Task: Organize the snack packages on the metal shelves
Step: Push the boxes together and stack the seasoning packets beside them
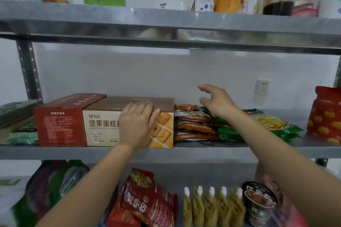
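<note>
Three metal shelves fill the view, and the snack packages lie mostly on the middle shelf [184, 151]. At its far left sits a pile of flat green packets [17, 112]. Just beside them stands a red box [60, 125], touching a beige cake box [103, 127] with a brown top. The left hand [137, 121] rests on the cake box: the palm lies against the front face, the fingers fold over the top front edge, and the thumb is spread out on the printed biscuits. It pinches nothing. Directly right of the box is a stack of brown sachets [193, 125]. Above and behind that stack hovers the right hand [215, 101], fingers spread and loosely bent, holding nothing. Its forearm crosses green and yellow packets [273, 123] lying flat. Well apart, at the right end, a red bag [326, 116] with orange dots stands upright. On the lower shelf, from the middle rightward, lie a red noodle bag [147, 202], a row of yellow spouted pouches [212, 206] and a dark bowl [260, 201].
</note>
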`<state>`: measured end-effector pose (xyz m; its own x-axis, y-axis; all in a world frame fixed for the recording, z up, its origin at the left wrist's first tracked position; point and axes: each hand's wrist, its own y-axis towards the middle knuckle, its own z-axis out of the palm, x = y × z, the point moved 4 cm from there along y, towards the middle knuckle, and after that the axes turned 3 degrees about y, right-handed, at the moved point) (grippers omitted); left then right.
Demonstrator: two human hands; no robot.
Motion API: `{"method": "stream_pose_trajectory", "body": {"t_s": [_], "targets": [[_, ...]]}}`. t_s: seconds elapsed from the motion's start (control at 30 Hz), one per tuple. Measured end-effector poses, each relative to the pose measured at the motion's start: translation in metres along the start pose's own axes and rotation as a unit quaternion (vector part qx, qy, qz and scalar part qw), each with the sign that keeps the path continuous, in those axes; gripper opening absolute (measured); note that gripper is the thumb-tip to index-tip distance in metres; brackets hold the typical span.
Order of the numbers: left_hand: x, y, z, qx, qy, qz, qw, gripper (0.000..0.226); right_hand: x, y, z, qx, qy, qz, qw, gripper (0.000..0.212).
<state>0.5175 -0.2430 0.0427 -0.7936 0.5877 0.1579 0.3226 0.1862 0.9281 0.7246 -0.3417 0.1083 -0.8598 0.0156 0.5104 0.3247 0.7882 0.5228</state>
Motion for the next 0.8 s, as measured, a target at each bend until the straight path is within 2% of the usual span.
{"method": "stream_pose_trajectory", "body": {"t_s": [0.13, 0.23, 0.33, 0.5, 0.63, 0.8], "targets": [[0.000, -0.002, 0.005, -0.052, 0.024, -0.005, 0.998, 0.057, -0.016, 0.046, 0.021, 0.114, -0.092, 0.018, 0.989, 0.048], [-0.001, -0.001, 0.006, -0.076, 0.043, 0.002, 0.996, 0.055, -0.028, 0.063, 0.049, 0.193, -0.172, 0.035, 0.965, 0.049], [-0.001, -0.002, 0.007, -0.092, 0.051, 0.000, 0.994, 0.054, -0.033, 0.066, 0.070, 0.235, -0.194, 0.029, 0.952, 0.045], [-0.002, -0.003, 0.009, -0.102, 0.055, 0.001, 0.993, 0.054, -0.036, 0.067, 0.066, 0.133, -0.190, 0.006, 0.973, 0.037], [-0.002, -0.003, 0.011, -0.115, 0.061, 0.004, 0.991, 0.053, -0.036, 0.066, 0.066, 0.136, -0.205, 0.000, 0.969, 0.031], [-0.003, -0.004, 0.010, -0.127, 0.065, 0.005, 0.990, 0.048, -0.031, 0.066, 0.064, 0.092, -0.257, -0.017, 0.962, 0.027]]}}
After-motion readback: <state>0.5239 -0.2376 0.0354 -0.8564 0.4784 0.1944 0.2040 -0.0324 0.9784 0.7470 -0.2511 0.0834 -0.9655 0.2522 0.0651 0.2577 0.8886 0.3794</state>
